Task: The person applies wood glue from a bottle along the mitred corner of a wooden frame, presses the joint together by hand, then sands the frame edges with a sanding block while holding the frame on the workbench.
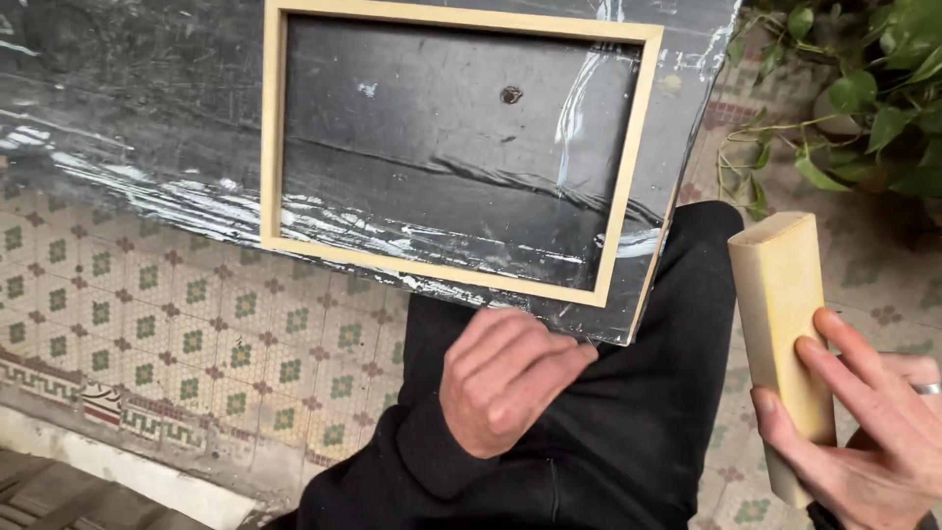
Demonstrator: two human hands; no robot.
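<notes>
A pale wooden rectangular frame [628, 167] lies flat on a black worn table top [147, 98]. My left hand [505, 378] rests loosely curled on my thigh in black trousers, just below the table's near corner, holding nothing. My right hand [863, 422] at the lower right grips a tan rectangular block [780, 304] upright, fingers wrapped around its lower half; a ring shows on one finger. The block is apart from the frame, to its right and nearer to me.
Patterned green and cream floor tiles [196, 324] spread below the table. A leafy green plant [873, 98] hangs at the upper right. White scratches and smears mark the table's near edge [157, 196].
</notes>
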